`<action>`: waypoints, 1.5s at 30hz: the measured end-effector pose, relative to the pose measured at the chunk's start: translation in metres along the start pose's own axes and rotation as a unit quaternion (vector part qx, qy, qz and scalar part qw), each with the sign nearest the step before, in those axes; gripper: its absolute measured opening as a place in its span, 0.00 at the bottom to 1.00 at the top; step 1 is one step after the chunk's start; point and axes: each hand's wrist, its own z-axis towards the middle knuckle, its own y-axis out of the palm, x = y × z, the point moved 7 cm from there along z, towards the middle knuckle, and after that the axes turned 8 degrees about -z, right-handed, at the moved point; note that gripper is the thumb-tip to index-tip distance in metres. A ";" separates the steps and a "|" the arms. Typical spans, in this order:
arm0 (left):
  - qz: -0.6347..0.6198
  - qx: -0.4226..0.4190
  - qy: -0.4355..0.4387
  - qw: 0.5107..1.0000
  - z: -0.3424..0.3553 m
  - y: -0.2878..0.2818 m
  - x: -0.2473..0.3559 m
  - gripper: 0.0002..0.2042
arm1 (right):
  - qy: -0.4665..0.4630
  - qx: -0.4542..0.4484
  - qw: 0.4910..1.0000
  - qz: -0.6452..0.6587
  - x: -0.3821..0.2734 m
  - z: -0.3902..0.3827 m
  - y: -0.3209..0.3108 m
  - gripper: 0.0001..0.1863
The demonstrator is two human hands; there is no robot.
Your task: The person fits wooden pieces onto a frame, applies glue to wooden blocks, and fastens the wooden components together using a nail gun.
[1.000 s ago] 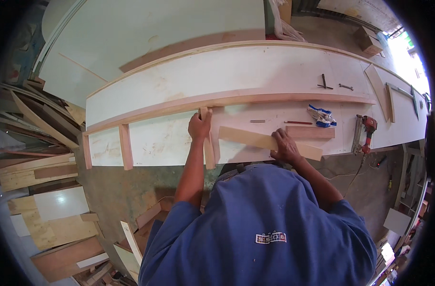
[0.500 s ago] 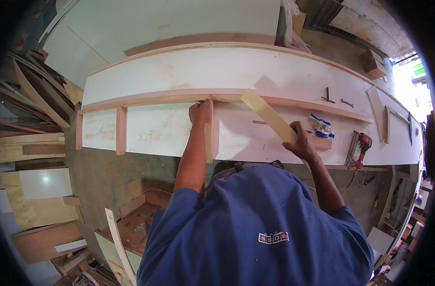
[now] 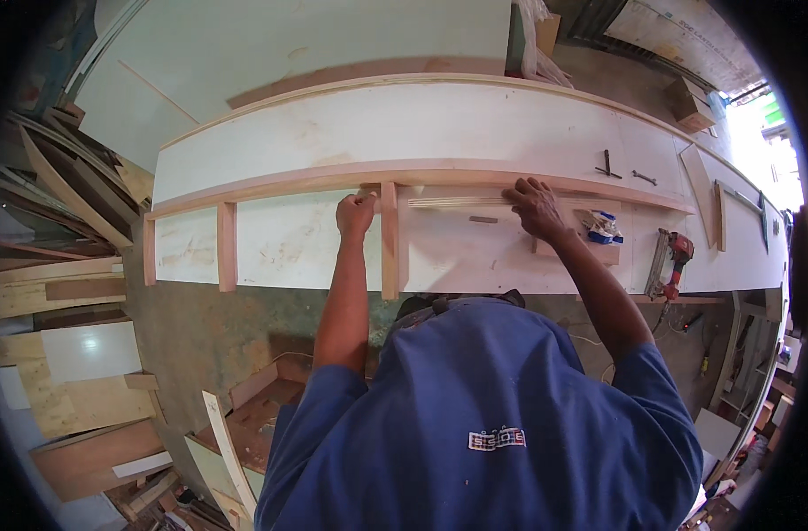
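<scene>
And here's the thin board [image 3: 457, 203], seen nearly edge-on, running alongside the long wooden rail [image 3: 289, 182], its left end just beside the right-hand crosspiece [image 3: 390, 243] and its right part under the right hand [image 3: 535, 209]! That crosspiece stands between the thin board and the left hand [image 3: 356, 217]. Over to the left, 2 more crosspieces [image 3: 227, 248] meet the rail, all of it on the white counter [image 3: 528, 270]. A small metal strip [image 3: 483, 219] sits on the near side of the board; a wood block [image 3: 599, 254] is partly covered by the right forearm, a blue-and-white crumpled packet [image 3: 602, 227] near it, and a red nail gun [image 3: 675, 257] farther right. Beyond the rail, a black T-shaped tool [image 3: 607, 165] and a wrench [image 3: 644, 178]. To the hands: the right is bent over the thin board, gripping it; the left is curled nearly closed near the rail, and whether it has hold of anything, I cannot tell
</scene>
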 end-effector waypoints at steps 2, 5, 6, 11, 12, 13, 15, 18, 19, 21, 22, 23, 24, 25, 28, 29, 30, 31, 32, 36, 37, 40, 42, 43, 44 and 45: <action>-0.014 -0.004 -0.006 1.000 -0.007 -0.004 -0.015 0.21 | -0.019 0.018 1.000 0.001 -0.001 0.009 0.008 0.21; -0.073 0.028 0.100 0.992 -0.001 -0.028 -0.064 0.20 | -0.034 0.065 0.997 0.020 -0.006 0.030 0.022 0.19; -0.084 0.011 0.066 0.994 -0.006 -0.016 -0.060 0.19 | -0.022 0.091 0.995 0.017 0.008 0.022 0.033 0.19; -0.038 0.030 0.036 0.998 -0.041 -0.052 -0.070 0.22 | 0.008 0.043 0.998 0.035 -0.004 0.033 0.041 0.22; -0.039 0.025 0.042 0.998 -0.043 -0.055 -0.071 0.22 | -0.002 0.059 0.998 0.035 -0.006 0.033 0.039 0.21; -0.029 0.032 0.046 0.998 -0.044 -0.057 -0.072 0.22 | -0.009 0.075 0.997 0.037 -0.008 0.031 0.039 0.20; -0.019 0.032 0.056 0.998 -0.045 -0.055 -0.067 0.23 | 0.005 0.093 0.995 0.036 -0.006 0.026 0.039 0.18; -0.022 0.021 0.062 0.998 -0.044 -0.047 -0.042 0.23 | 0.028 0.125 0.990 0.051 0.000 0.024 0.043 0.16; -0.027 0.011 0.041 0.999 -0.046 -0.041 -0.037 0.22 | 0.034 0.138 0.988 0.068 0.002 0.021 0.044 0.15; -0.028 0.007 0.019 0.999 -0.051 -0.036 -0.034 0.22 | 0.050 0.145 0.985 0.074 0.002 0.014 0.045 0.14; -0.003 0.031 0.100 0.995 -0.051 -0.040 -0.027 0.20 | 0.052 0.154 0.983 0.082 -0.004 0.019 0.044 0.14; 0.025 0.056 0.178 0.982 -0.053 -0.043 -0.021 0.19 | 0.042 0.157 0.982 0.092 -0.007 0.020 0.041 0.14; 0.018 0.064 0.203 0.977 -0.051 -0.044 -0.023 0.18 | 0.052 0.180 0.977 0.101 -0.003 0.017 0.039 0.14; 0.038 0.070 0.225 0.971 -0.053 -0.031 -0.009 0.19 | 0.068 0.201 0.971 0.107 0.007 0.009 0.041 0.14; 0.033 0.075 0.226 0.971 -0.059 -0.001 0.022 0.28 | 0.119 0.217 0.969 0.026 0.030 -0.008 0.042 0.16; 0.064 0.085 0.201 0.974 -0.065 -0.005 0.026 0.29 | 0.128 0.213 0.969 -0.001 0.022 -0.005 0.034 0.17; 0.074 0.079 0.179 0.978 -0.068 0.000 0.037 0.30 | 0.152 0.222 0.963 -0.024 0.030 -0.010 0.033 0.18; 0.089 0.081 0.165 0.979 -0.073 -0.002 0.041 0.31 | 0.147 0.183 0.972 -0.023 0.028 -0.006 0.033 0.19; 0.092 0.088 0.161 0.979 -0.077 -0.003 0.045 0.31 | 0.141 0.183 0.973 -0.018 0.027 -0.006 0.033 0.19; 0.111 0.093 0.156 0.977 -0.084 0.004 0.053 0.30 | 0.134 0.192 0.972 0.003 0.021 -0.004 0.032 0.18; 0.111 0.082 0.142 0.980 -0.082 0.007 0.049 0.29 | 0.126 0.191 0.974 0.007 0.017 -0.001 0.031 0.17; 0.108 0.058 0.126 0.984 -0.076 0.018 0.038 0.28 | 0.123 0.188 0.974 0.004 0.009 0.007 0.031 0.15; 0.105 0.046 0.122 0.986 -0.074 0.024 0.034 0.28 | 0.128 0.186 0.974 -0.002 0.006 0.009 0.031 0.14; 0.110 0.056 0.140 0.983 -0.075 0.024 0.036 0.27 | 0.131 0.195 0.972 -0.001 0.005 0.009 0.029 0.13; 0.114 0.066 0.157 0.979 -0.075 0.023 0.038 0.26 | 0.134 0.205 0.970 -0.001 0.005 0.009 0.028 0.13; 0.114 0.067 0.155 0.979 -0.075 0.022 0.038 0.26 | 0.133 0.203 0.970 -0.001 0.007 0.009 0.029 0.13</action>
